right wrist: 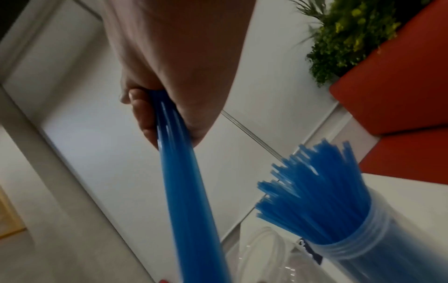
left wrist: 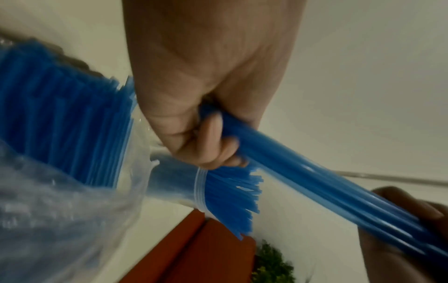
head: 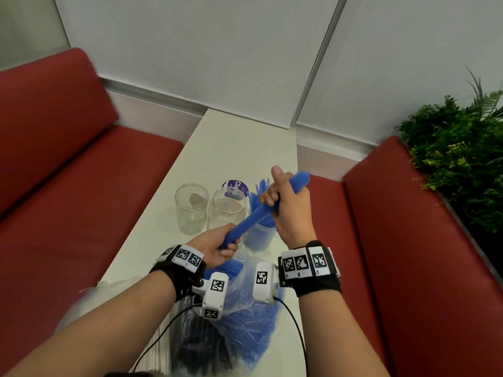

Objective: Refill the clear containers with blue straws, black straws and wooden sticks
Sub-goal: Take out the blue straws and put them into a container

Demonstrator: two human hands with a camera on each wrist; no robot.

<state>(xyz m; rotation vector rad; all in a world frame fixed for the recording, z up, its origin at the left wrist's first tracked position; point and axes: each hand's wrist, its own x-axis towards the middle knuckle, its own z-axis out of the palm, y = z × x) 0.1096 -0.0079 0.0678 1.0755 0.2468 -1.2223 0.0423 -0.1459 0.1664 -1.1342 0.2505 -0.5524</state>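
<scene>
A thick bundle of blue straws (head: 258, 213) slants above the white table, held at both ends. My left hand (head: 217, 246) grips its lower end (left wrist: 242, 145); my right hand (head: 283, 202) grips its upper part (right wrist: 167, 122). Under the bundle stands a clear container (head: 258, 238) packed with blue straws (right wrist: 315, 206). Two empty clear containers (head: 192, 208) (head: 227, 210) stand to its left. A clear plastic bag (head: 245, 322) of more blue straws (left wrist: 63, 114) lies near me, with dark straws (head: 201, 346) beside it.
A purple-labelled lid (head: 235, 189) lies behind the containers. The narrow white table (head: 231, 148) runs between two red benches (head: 81, 186) (head: 408, 240). A green plant (head: 457, 156) fills the right side behind the bench. Cables hang from both wrist cameras.
</scene>
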